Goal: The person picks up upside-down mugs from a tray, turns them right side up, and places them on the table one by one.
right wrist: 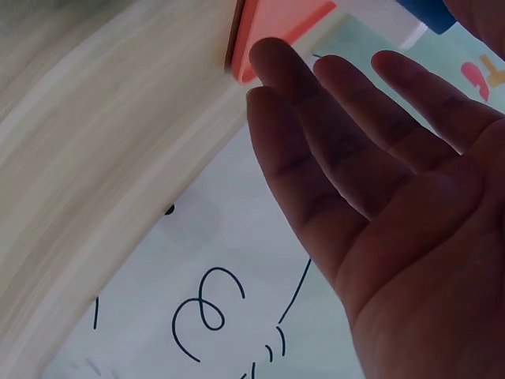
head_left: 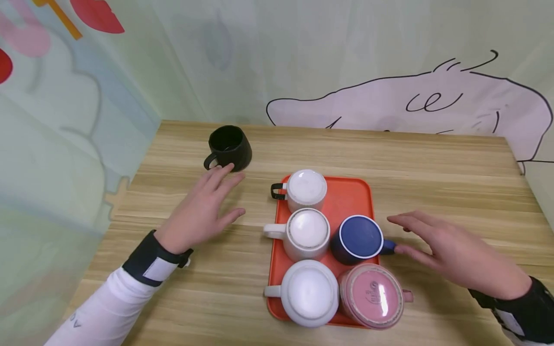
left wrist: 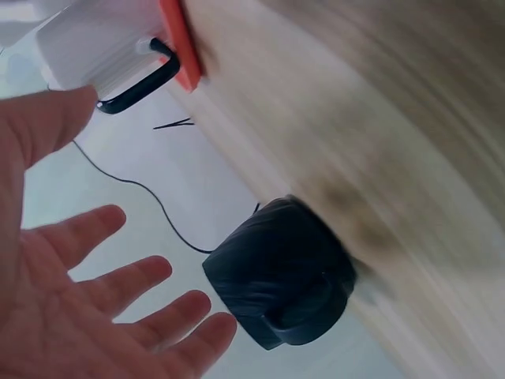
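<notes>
My left hand (head_left: pixel 201 209) reaches toward a black mug (head_left: pixel 235 153) at the table's back left, its fingers spread and holding nothing. In the left wrist view the black mug (left wrist: pixel 276 272) stands upright just beyond the fingertips. My right hand (head_left: pixel 450 252), fingers extended, hovers right of an orange-red tray (head_left: pixel 346 194), near the handle of a dark blue mug (head_left: pixel 361 236). On the tray several mugs sit upside down: a white one with a black handle (head_left: pixel 307 187), two plain white ones (head_left: pixel 308 228) down the left column, and a pink mug (head_left: pixel 371 295) at front right.
The tray's back right corner (head_left: pixel 357 185) has bare surface showing. A wooden table (head_left: pixel 433 168) carries everything, with its far edge against a light curtain (head_left: pixel 242 57) printed with cartoon drawings.
</notes>
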Available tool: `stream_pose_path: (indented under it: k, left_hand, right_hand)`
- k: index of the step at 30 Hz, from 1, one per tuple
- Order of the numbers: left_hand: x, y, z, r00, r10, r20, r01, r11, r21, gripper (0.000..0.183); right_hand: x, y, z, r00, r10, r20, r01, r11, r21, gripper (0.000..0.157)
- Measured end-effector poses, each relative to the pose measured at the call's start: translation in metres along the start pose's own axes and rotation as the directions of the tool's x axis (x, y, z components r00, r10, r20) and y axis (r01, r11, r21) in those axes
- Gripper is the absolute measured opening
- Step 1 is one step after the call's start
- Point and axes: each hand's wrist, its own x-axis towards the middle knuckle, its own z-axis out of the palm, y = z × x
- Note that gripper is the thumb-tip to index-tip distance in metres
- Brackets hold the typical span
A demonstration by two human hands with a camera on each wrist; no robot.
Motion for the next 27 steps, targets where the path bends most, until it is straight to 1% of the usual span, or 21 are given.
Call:
stream_pose_path:
  k: [3,6,9,12,17,20,23,27]
  left_hand:
    - [-0.004,-0.001,0.005,1.000,0.013,0.022,-0.013,1.000,0.006,0.074]
    - [-0.008,-0.001,0.010,0.999,0.018,0.030,-0.019,1.000,0.020,0.074]
    - [-0.010,0.000,0.015,0.999,0.027,0.033,-0.028,0.999,0.036,0.076]
    - [-0.013,0.001,0.019,0.999,0.028,0.035,-0.030,0.998,0.047,0.077]
    - [-0.017,0.003,0.025,0.999,0.010,0.045,-0.012,0.999,0.041,0.078]
    - [-0.019,0.005,0.026,0.999,0.000,0.049,-0.001,1.000,0.032,0.078]
    - [-0.020,0.006,0.025,0.999,0.000,0.048,-0.001,1.000,0.017,0.077]
    - [-0.020,0.007,0.024,0.999,0.004,0.036,-0.004,1.000,0.013,0.076]
  right_hand:
    - [0.001,-0.002,0.005,1.000,-0.025,0.001,0.025,1.000,0.014,0.054]
    - [0.001,-0.003,0.010,0.997,-0.074,-0.024,0.075,0.997,0.035,0.050]
    - [0.003,-0.004,0.014,0.990,-0.127,-0.055,0.131,0.989,0.066,0.042]
    - [0.004,-0.005,0.018,0.987,-0.150,-0.061,0.156,0.981,0.117,0.034]
    - [0.003,-0.006,0.022,0.992,-0.119,-0.044,0.125,0.975,0.186,0.024]
    - [0.003,-0.006,0.025,0.990,-0.120,-0.067,0.131,0.970,0.203,0.025]
    - [0.003,-0.006,0.028,0.987,-0.125,-0.101,0.143,0.970,0.199,0.028]
    - [0.004,-0.007,0.029,0.988,-0.107,-0.115,0.127,0.974,0.186,0.030]
